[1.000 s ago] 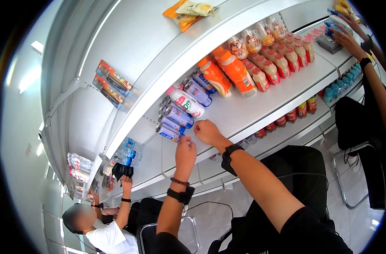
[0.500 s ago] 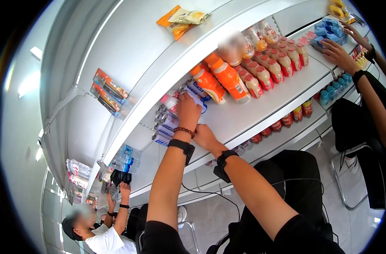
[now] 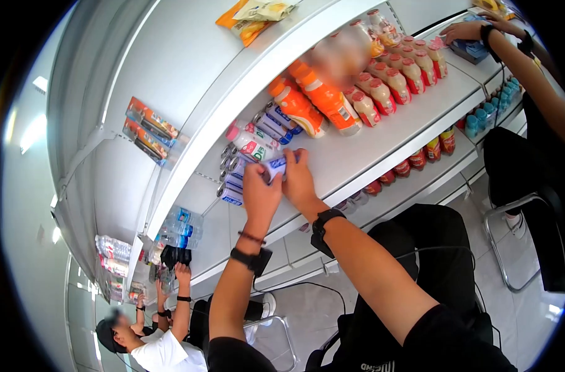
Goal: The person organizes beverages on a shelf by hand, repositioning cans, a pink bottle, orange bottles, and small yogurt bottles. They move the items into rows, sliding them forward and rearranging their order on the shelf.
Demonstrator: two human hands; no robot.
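Your left hand (image 3: 259, 197) and your right hand (image 3: 300, 181) meet just to the right of the stack of blue-and-white cans lying on their sides (image 3: 232, 180). Between them you hold one small blue-and-white drink can (image 3: 275, 166). Its long axis runs across from one hand to the other. Your left fingertips are pinched on the end nearer the stack and your right fingers curl round the other end, so both hands are closed on it and neither is nearer. The can sits just over the white shelf board (image 3: 357, 155); whether it touches the stack is hidden by your left hand.

Just behind the stack lies a pink-capped white bottle (image 3: 250, 146). Further right of the stack are two orange plastic bottles (image 3: 307, 106), then rows of small red-capped bottles (image 3: 391, 84). Far right of the stack, another person's hand (image 3: 465, 31) rests on the shelf. Well below the stack, a second person's hand (image 3: 183, 273) reaches up to a lower shelf.
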